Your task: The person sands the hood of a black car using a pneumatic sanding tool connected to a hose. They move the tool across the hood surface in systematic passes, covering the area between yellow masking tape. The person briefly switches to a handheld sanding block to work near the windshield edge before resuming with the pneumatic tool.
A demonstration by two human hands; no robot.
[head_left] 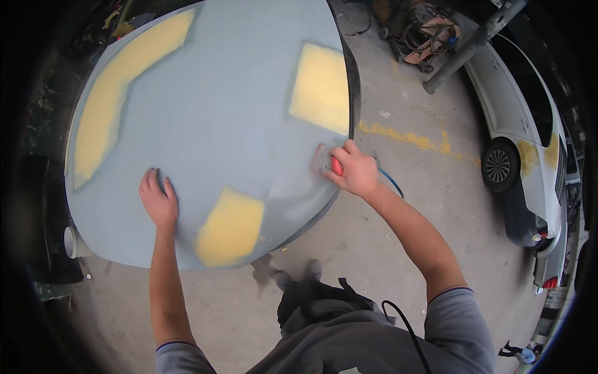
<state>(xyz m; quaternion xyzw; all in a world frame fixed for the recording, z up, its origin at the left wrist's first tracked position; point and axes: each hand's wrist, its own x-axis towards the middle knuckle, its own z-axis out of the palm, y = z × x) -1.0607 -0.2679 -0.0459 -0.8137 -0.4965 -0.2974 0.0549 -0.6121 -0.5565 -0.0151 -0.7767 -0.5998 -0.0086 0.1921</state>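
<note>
A grey-primed car hood (212, 112) spreads out before me, with a long yellow filler strip (103, 100) along its left side. Squarish yellow patches mark its right edge (321, 87) and near edge (232, 227). My left hand (159, 196) lies on the hood's near left part, palm down, fingers stretched out and holding nothing. At the right edge, below the far patch, my right hand (360, 171) wraps round a small air sander (322, 158) with a red body. Its pad looks blurred against the hood. A blue hose (392, 182) trails from behind that hand.
A silver car (529, 143) with yellowish patches stands to the right. Beyond it are a slanting metal post (467, 53) and a wheeled cart (423, 37) with cables. A white bucket (71, 243) sits under the hood's left corner. A yellow line (405, 137) crosses the concrete floor.
</note>
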